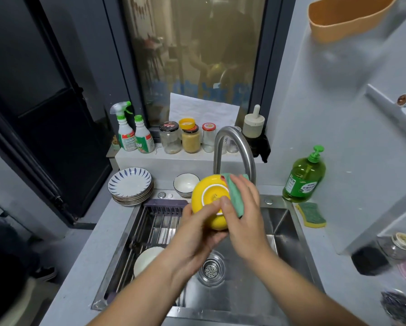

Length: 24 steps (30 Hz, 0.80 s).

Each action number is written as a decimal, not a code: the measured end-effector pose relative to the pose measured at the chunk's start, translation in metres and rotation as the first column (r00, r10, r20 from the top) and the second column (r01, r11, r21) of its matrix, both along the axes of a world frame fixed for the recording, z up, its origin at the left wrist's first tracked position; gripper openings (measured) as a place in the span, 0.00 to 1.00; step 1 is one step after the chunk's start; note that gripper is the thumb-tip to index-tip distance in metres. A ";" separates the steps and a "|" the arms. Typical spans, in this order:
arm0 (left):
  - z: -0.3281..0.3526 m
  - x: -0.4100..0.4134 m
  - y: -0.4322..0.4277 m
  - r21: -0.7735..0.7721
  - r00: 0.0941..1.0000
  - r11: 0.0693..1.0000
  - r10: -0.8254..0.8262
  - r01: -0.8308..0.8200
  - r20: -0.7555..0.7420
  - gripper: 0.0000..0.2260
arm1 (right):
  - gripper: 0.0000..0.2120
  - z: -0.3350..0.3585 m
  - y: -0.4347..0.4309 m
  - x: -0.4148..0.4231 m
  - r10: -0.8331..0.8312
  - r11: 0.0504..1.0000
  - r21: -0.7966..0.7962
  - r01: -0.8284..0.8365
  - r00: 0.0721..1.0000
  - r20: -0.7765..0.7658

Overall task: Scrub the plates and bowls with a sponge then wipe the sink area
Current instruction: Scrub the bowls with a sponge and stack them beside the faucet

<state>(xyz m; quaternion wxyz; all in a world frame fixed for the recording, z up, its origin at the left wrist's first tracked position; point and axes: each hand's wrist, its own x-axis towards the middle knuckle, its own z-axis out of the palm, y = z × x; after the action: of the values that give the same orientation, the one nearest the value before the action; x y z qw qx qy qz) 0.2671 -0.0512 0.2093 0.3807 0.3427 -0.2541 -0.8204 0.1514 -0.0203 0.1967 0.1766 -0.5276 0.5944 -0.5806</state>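
Above the steel sink [289,234], my left hand [195,234] grips a yellow bowl [206,198], turned so its white foot ring faces me. My right hand [242,212] holds a green sponge [234,196] against the bowl's right side, thumb on the foot ring. A stack of blue-patterned plates [131,184] sits on the counter at the back left. A white bowl [186,184] stands behind the sink. Another white dish [147,257] lies in the sink under the drying rack [159,220].
The curved faucet [234,147] rises just behind the bowl. A green dish soap bottle [305,177] and a yellow-green spare sponge [311,214] sit at the right rim. Spray bottles [132,135] and jars [190,137] line the window ledge. The drain strainer [211,269] is below my hands.
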 end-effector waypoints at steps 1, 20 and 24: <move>-0.004 -0.003 0.005 0.003 1.000 1.000 0.018 -0.018 0.017 0.28 | 0.21 0.003 -0.004 -0.003 -0.024 1.000 0.000 0.024 1.000 0.009; 0.009 0.004 -0.027 -0.050 0.916 0.960 -0.247 0.277 0.315 0.28 | 0.18 0.011 -0.005 -0.048 0.222 0.963 0.193 -0.189 0.961 -0.166; 0.004 -0.019 -0.009 0.019 0.994 0.997 -0.071 0.070 0.086 0.27 | 0.23 -0.011 0.010 -0.020 0.011 0.999 0.037 -0.006 0.994 -0.113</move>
<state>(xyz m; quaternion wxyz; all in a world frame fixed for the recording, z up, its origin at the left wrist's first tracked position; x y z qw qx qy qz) 0.2480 -0.0599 0.2132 0.3373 0.3720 -0.2757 -0.8197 0.1310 -0.0108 0.1862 0.1549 -0.5587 0.6117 -0.5382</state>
